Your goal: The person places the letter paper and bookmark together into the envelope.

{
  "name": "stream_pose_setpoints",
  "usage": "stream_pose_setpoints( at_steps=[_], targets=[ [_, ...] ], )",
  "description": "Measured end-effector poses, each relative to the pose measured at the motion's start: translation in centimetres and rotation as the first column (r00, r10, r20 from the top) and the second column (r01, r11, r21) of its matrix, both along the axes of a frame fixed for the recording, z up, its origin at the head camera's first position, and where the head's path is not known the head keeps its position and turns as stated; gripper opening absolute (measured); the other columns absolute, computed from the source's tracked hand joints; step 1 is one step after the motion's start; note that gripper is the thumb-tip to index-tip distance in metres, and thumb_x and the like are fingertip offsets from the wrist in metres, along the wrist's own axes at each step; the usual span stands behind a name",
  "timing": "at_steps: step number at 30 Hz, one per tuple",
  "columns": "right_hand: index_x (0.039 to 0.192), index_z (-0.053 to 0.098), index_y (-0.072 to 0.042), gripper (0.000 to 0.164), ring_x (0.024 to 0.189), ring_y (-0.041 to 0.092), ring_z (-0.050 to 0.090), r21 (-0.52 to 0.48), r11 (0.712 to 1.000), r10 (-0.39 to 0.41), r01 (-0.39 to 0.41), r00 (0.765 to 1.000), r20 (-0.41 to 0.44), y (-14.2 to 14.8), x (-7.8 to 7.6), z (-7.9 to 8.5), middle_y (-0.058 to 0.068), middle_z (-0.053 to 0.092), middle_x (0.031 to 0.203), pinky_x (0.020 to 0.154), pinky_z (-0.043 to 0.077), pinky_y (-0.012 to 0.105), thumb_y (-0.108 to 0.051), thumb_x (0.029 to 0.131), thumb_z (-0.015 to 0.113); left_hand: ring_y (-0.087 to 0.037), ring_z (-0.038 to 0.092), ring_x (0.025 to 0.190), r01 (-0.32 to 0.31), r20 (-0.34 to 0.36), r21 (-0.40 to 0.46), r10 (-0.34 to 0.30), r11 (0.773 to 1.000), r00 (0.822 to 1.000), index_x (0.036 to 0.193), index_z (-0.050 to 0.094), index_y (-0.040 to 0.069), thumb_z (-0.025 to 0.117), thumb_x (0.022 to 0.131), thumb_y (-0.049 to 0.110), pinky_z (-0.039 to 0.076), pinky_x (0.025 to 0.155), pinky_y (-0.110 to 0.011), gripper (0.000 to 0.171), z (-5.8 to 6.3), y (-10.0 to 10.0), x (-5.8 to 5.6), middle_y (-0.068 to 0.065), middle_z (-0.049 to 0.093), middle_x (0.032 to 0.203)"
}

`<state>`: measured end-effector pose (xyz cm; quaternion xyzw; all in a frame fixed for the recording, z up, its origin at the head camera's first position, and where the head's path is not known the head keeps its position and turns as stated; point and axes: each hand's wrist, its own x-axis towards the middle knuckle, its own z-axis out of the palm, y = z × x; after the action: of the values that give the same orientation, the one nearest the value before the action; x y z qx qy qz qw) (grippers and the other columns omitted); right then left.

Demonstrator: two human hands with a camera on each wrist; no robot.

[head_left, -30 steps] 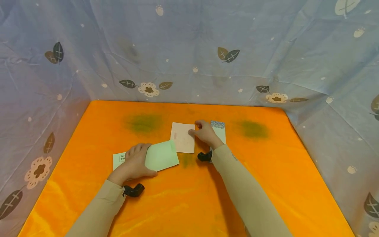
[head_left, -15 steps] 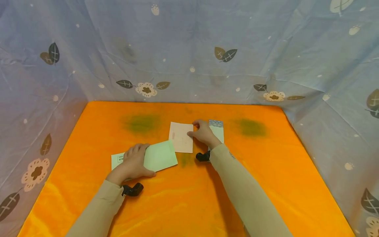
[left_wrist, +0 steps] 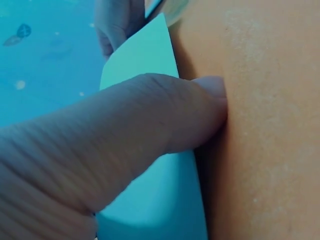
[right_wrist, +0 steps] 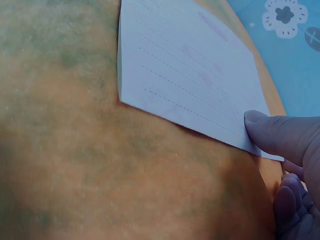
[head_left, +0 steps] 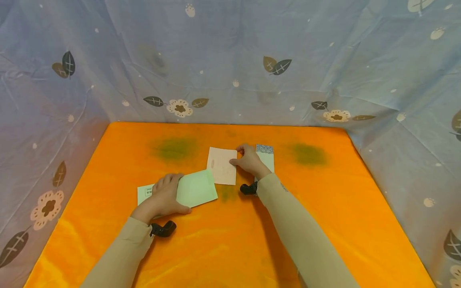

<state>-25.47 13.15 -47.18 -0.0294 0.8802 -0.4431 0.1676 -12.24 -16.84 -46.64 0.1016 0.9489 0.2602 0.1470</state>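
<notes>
My left hand (head_left: 163, 198) grips a pale green envelope (head_left: 197, 187) across its width, thumb at the near edge and fingers at the far edge. In the left wrist view the thumb (left_wrist: 165, 107) crosses the envelope (left_wrist: 142, 60), its tip past the edge. A green paper end (head_left: 143, 192) with a small printed box shows left of that hand. My right hand (head_left: 249, 162) pinches the right edge of a pale pink sheet of letter paper (head_left: 223, 170), whose left side meets the envelope's corner. Dotted writing lines cover the sheet (right_wrist: 185, 65) in the right wrist view.
Behind the right wrist lies a pale green slip (head_left: 266, 159) with a dark patterned band, partly hidden by the arm. An orange cloth (head_left: 223, 248) covers the table. Blue-grey curtains (head_left: 230, 48) with flowers and leaves stand around the back and sides.
</notes>
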Motion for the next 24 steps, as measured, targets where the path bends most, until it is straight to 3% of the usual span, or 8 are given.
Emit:
stream_pose_setpoints(
  at_steps=[17,24],
  targets=[
    [0.125,0.046,-0.009,0.05,0.105,0.029,0.044,-0.014,1.0,-0.022,0.022,1.0,0.003,-0.22,-0.11,-0.07,0.011,0.044,0.12,0.092,0.043,0.04,-0.024,0.087,0.075,-0.046,0.023,0.128,0.002,-0.011,0.004,-0.002,1.0,1.0,0.15,0.025,0.007,0.086,0.063,0.054,0.015,0.104,-0.061,0.116,0.08,0.15,0.22,-0.025,0.025,0.146],
    [0.117,0.044,-0.008,0.046,0.096,0.028,0.044,-0.037,0.998,-0.054,0.055,0.998,0.028,0.03,-0.03,-0.06,0.012,0.045,0.111,0.08,0.041,0.036,-0.022,0.086,0.076,-0.046,0.023,0.128,0.004,-0.009,0.009,-0.004,1.0,1.0,0.15,0.025,0.007,0.086,0.064,0.053,0.014,0.104,-0.062,0.115,0.2,0.11,0.23,-0.025,0.024,0.146]
  ],
)
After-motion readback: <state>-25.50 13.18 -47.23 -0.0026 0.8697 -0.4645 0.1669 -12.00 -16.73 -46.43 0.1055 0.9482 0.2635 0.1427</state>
